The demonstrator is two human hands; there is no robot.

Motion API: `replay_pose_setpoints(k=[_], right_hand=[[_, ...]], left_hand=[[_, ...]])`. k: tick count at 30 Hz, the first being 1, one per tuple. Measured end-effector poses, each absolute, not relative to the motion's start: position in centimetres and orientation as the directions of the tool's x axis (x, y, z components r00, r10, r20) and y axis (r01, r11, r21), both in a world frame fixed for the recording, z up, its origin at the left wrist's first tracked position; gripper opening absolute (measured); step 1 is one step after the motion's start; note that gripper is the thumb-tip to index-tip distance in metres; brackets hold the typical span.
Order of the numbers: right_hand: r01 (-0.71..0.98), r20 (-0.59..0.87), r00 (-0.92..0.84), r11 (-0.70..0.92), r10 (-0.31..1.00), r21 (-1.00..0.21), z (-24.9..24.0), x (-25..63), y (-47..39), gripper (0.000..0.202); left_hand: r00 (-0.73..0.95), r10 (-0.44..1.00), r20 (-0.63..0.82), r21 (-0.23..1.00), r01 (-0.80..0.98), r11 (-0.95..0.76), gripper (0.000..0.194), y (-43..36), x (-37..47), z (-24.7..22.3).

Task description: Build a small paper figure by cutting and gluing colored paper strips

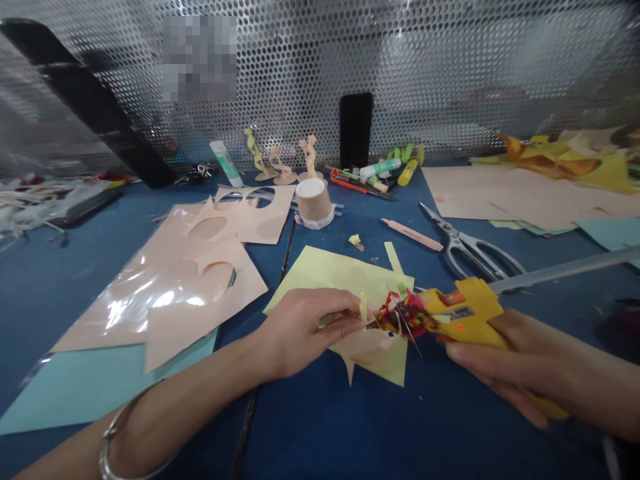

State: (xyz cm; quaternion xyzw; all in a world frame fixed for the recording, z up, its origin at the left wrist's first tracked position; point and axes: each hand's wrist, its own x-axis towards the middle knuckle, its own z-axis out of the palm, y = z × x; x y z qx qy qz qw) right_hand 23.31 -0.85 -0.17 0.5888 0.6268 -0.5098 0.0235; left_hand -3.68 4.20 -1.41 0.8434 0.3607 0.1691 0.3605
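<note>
My right hand (510, 360) is wrapped round a yellow hot glue gun (473, 313), a long translucent glue stick (565, 270) running out of its back. Messy red and dark residue (407, 313) coats its front end, which points left. My left hand (305, 327) is closed in a pinch on a small yellow paper piece (364, 307), close to the gun's tip. Whether tip and paper touch, I cannot tell. Beneath them lie a pale yellow paper sheet (320, 273) and a pointed peach paper scrap (350, 367).
Scissors (465, 247) and a peach marker (413, 235) lie beyond the gun. A tape roll (314, 200) stands near small paper figures (310, 157). Peach cut-out sheets (170, 267) spread at left. A phone (356, 130) leans on the perforated metal panel (290, 80).
</note>
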Motion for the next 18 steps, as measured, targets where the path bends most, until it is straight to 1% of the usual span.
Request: replay_pose_setpoints(k=[12,18], right_hand=[[0.772,-0.646,-0.296,-0.222,0.703,-0.596,-0.47,23.63,-1.10,0.071],[0.763,-0.629,-0.324,-0.198,0.707,-0.616,-0.13,23.47,-0.80,0.071]], left_hand=[[0.680,0.733,0.021,0.724,0.495,-0.480,0.017,4.21,-3.68,-1.38],[0.684,0.729,0.033,0.720,0.489,-0.492,0.017,4.21,-3.66,-1.33]])
